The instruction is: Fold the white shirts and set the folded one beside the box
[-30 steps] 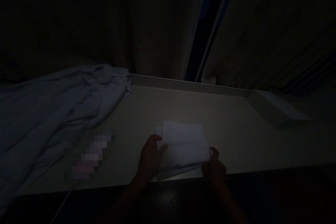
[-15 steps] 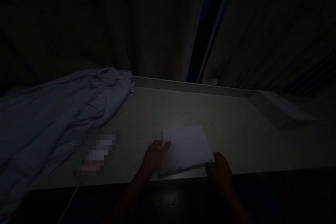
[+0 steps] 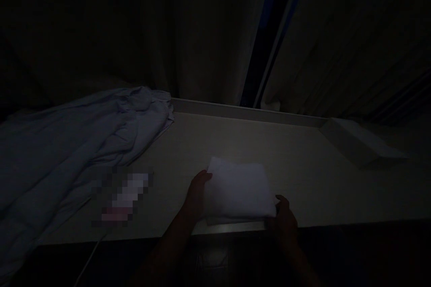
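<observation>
Folded cloth (image 3: 239, 190) lies on the table (image 3: 303, 166), right of the bedsheet (image 3: 67, 143).

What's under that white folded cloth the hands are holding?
The folded white cloth lies on the pale table near its front edge, left hand and right hand at its sides. Whatever might lie beneath it is covered, and the picture is dark.

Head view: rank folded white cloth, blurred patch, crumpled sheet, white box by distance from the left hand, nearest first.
Measured from the left hand:
1. Folded white cloth: touching it, just to its right.
2. Blurred patch: on the table, to its left.
3. Crumpled sheet: farther left, heaped on the table's left end.
4. White box: far right, by the back edge.
</observation>
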A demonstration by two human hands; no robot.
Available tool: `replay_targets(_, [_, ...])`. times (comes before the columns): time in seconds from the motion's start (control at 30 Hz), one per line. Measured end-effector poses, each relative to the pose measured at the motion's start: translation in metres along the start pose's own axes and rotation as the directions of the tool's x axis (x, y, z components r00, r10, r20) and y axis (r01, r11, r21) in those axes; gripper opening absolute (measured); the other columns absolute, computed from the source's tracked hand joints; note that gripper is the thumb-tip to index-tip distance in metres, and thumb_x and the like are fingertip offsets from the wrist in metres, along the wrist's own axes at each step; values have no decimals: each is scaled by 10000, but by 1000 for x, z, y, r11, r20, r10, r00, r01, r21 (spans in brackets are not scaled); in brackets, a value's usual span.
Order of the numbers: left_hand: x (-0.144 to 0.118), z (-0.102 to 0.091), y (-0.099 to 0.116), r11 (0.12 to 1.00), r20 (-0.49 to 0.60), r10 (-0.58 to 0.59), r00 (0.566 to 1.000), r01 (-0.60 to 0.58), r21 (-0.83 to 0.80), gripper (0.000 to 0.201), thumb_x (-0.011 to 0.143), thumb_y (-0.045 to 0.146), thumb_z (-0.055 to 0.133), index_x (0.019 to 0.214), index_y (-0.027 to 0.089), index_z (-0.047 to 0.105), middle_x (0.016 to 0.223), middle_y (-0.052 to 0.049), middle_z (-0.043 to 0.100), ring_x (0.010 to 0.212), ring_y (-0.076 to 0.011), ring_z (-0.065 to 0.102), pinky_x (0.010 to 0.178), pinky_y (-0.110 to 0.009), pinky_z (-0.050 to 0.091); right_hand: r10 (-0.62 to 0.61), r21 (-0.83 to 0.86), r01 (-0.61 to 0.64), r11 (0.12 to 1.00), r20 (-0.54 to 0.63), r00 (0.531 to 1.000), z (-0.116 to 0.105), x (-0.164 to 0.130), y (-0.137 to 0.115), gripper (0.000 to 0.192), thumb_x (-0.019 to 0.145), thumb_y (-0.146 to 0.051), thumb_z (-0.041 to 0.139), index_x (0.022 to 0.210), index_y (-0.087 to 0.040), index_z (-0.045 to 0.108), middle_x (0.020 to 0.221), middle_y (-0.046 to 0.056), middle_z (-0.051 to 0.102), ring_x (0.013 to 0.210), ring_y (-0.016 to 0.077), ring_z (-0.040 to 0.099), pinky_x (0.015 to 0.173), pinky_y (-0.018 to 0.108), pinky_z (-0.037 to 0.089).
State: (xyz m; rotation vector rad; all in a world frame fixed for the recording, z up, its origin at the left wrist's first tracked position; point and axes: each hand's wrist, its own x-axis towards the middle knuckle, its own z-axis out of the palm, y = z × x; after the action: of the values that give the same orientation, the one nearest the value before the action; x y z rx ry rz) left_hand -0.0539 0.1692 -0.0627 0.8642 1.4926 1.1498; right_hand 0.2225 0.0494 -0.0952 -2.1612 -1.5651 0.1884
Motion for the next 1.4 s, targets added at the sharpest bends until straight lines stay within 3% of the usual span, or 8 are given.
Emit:
replay_targets(0.27, [-5, 7, -10, 990, 61, -25, 998, 33, -134, 313, 652, 467, 609, 811, 197, 610, 760, -14, 641, 741, -211, 606, 668, -321, 477, 33, -25, -32, 999, 53, 998, -10, 2, -9, 659, 772, -211, 516, 1392, -165, 298, 964, 64, 654, 736, 192, 633, 613, 263, 391])
replay_targets(0.67, [-44, -3, -1, 980, 182, 58, 982, -90, 175, 335, 660, 480, 702, 818, 190, 649, 763, -41, 675, 780, -249, 638, 633, -313, 470, 143, -153, -128, 980, 95, 985, -7, 7, -7, 624, 811, -238, 524, 1395, -184, 310, 868, 68, 691, 704, 224, 666, 575, 275, 344])
replay_targets(0.9, [-45, 4, 5, 995, 166, -70, 984, 80, -52, 394, 623, 385, 770, 935, 155, 699, 974, -114, 722, 923, -278, 660, 774, -343, 501, -134, -105, 130, 986, -34, 990, -9, 0, 15, 625, 801, -243, 520, 1387, -142, 325, 1070, 118, 640, 871, 235, 628, 678, 308, 432])
replay_targets(1.0, [-45, 5, 0, 986, 206, -78, 975, 106, -129, 469, 629, 393, 775, 1014, 139, 689, 1033, -121, 716, 916, -270, 666, 765, -339, 506, -307, -186, 276, 943, -170, 936, -8, 1, 18, 446, 770, -251, 554, 1194, -128, 492, 1041, 141, 597, 965, 277, 557, 765, 368, 449])
replay_targets(1.1, [-43, 5, -3, 968, 267, -98, 959, 154, -196, 516, 662, 422, 757, 1086, 143, 664, 1017, -114, 716, 840, -247, 677, 693, -325, 513, -367, -281, 298, 912, -239, 899, -7, -7, 14, 94, 806, -266, 555, 841, -179, 552, 792, 88, 551, 775, 243, 514, 679, 360, 430])
replay_targets(1.17, [-43, 6, 0, 946, 296, -125, 947, 204, -252, 526, 678, 428, 747, 1119, 158, 650, 982, -103, 718, 782, -230, 678, 648, -314, 513, -400, -285, 333, 899, -223, 889, -5, -20, 9, 140, 851, -273, 546, 728, -207, 526, 700, 57, 523, 680, 212, 486, 628, 340, 410])
replay_targets(1.27, [-47, 14, 18, 925, 321, -128, 938, 230, -303, 527, 667, 414, 757, 1117, 164, 647, 930, -92, 718, 747, -224, 673, 625, -312, 511, -505, -191, 471, 861, -213, 836, 2, -41, 0, 93, 894, -258, 528, 856, -210, 597, 747, 58, 595, 699, 207, 540, 642, 342, 440])
replay_targets(1.4, [-59, 48, 70, 944, 392, 35, 919, 99, -316, 423, 735, 399, 683, 1078, 156, 635, 898, -90, 708, 710, -202, 661, 632, -313, 501, -688, -70, 701, 710, -280, 669, 7, -45, -17, 292, 915, -236, 447, 1177, -216, 575, 1007, 97, 673, 904, 240, 627, 750, 382, 515])
